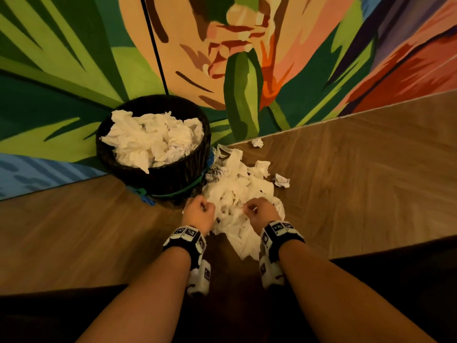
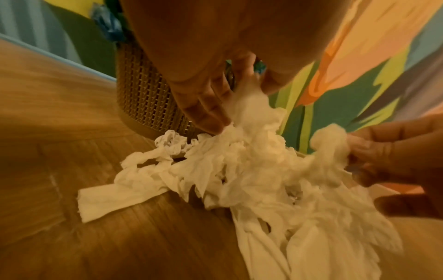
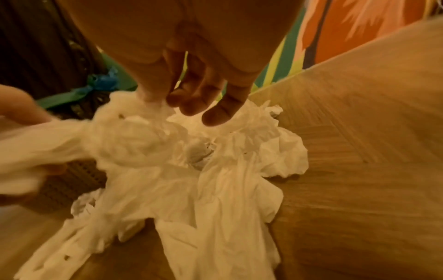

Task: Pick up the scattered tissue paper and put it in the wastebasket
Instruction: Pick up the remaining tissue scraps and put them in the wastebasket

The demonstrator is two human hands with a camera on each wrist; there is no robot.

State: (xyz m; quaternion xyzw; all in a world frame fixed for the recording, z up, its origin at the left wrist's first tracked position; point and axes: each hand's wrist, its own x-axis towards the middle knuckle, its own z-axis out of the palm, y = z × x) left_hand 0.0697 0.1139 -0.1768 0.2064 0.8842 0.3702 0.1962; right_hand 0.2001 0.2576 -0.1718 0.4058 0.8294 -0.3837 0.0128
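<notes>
A painted wall (image 1: pixel 74 78) of green leaves, orange petals and blue streaks fills the upper part of the head view, and below it runs a wooden floor (image 1: pixel 358 174) with a herringbone grain. Against the wall stands a dark woven wastebasket (image 1: pixel 170 173), round and upright, heaped to the rim with crumpled white tissue, a blue-green band (image 1: pixel 178 191) tied round its lower wall with a knot at the front. Just to the right of the wastebasket, touching its base, lies the scattered tissue paper (image 1: pixel 237 191), a loose white pile of torn and twisted sheets spread on the floor, with one long strip trailing toward the person. Both forearms reach in from below, each with a black-and-white marked wrist band (image 1: pixel 188 237). The left hand (image 1: pixel 199 211) is at the pile's left edge beside the wastebasket, its fingers (image 2: pixel 208 106) curled down and gathering a bunch of tissue. The right hand (image 1: pixel 262 210) is at the pile's near right side, thumb and forefinger pinching a tuft of the same mass while the other fingers (image 3: pixel 215 111) hang loosely curled above it. Three small tissue balls sit apart from the pile: one (image 1: pixel 263 168) at its right edge, one (image 1: pixel 281 180) just beyond it, and one (image 1: pixel 257 142) near the wall.
</notes>
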